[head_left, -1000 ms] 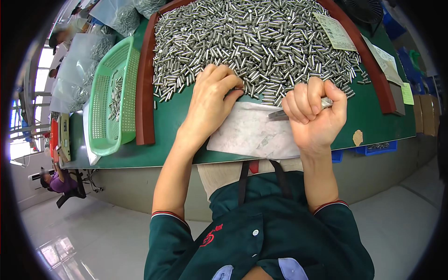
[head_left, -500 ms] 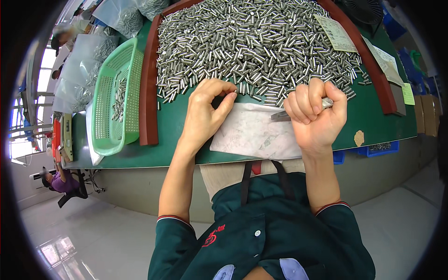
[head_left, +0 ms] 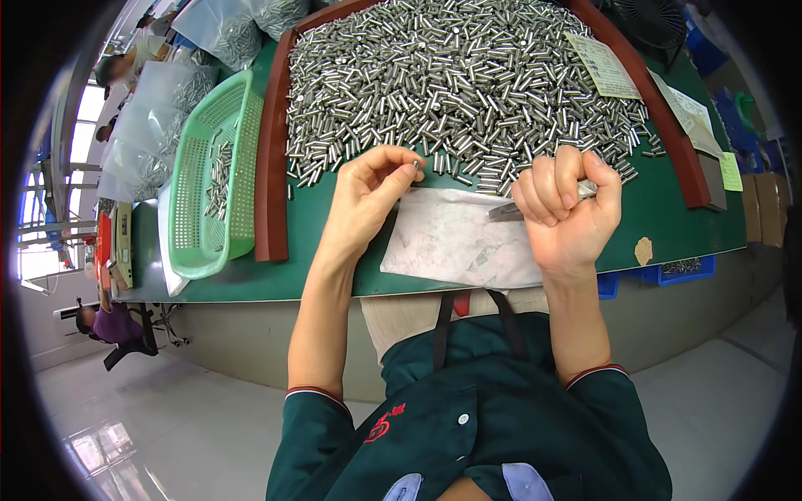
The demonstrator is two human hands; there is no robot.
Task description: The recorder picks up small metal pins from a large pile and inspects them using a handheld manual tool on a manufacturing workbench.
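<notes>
My left hand [head_left: 368,196] is closed in a pinch at the near edge of a wide heap of short shiny metal pins [head_left: 434,79]. Between its thumb and forefinger shows the end of one metal pin [head_left: 417,165]. A fist is made by my right hand [head_left: 568,209], wrapped round a flat grey metal tool [head_left: 504,214]. The tool's narrow end points left over a smudged white cloth [head_left: 459,242], and its other end shows by the thumb. Most of the tool is hidden in the palm, so its kind is unclear.
Dark red rails [head_left: 272,167] border the heap on the green table [head_left: 334,280]. Left of them stands a green plastic basket [head_left: 177,221] with some pins inside. Plastic bags of pins [head_left: 146,125] lie beyond it. Paper slips [head_left: 603,67] rest at the right, near a black fan [head_left: 652,21].
My left thumb and forefinger have turned slightly, and a pin end now shows between them. My right hand keeps its grip on the tool, almost still. The whole view has shifted a little.
</notes>
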